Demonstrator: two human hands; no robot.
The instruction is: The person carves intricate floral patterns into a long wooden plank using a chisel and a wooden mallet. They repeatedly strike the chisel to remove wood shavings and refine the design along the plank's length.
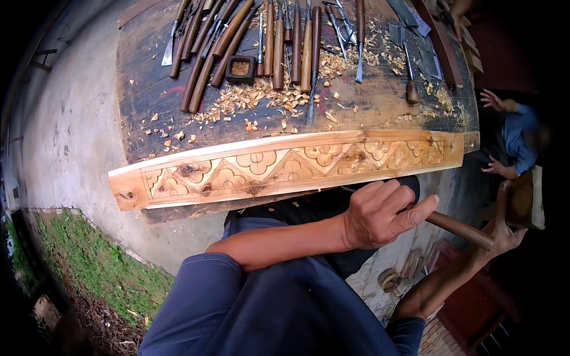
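Closed in a fist, my left hand (383, 215) is around a round brown wooden tool handle (460, 230); the tool's other end is hidden. The handle slants to the right and its far end overlaps my right hand (504, 234). My right hand, thumb raised, is against a pale wooden block (530, 199); its fingers are partly hidden, and it seems to grip the block. Lying along the near edge of the bench is a long carved board (285, 167), with zigzag lines and lobed flower shapes cut in relief. My left hand is just below its right half.
Chisels and gouges (279, 47) lie in a row across the far side of the workbench (142, 89). A small dark square box (240, 69) and wood shavings (255, 98) lie nearer. At right sits a person in blue (522, 133), hands apart. Grass (95, 261) borders the concrete.
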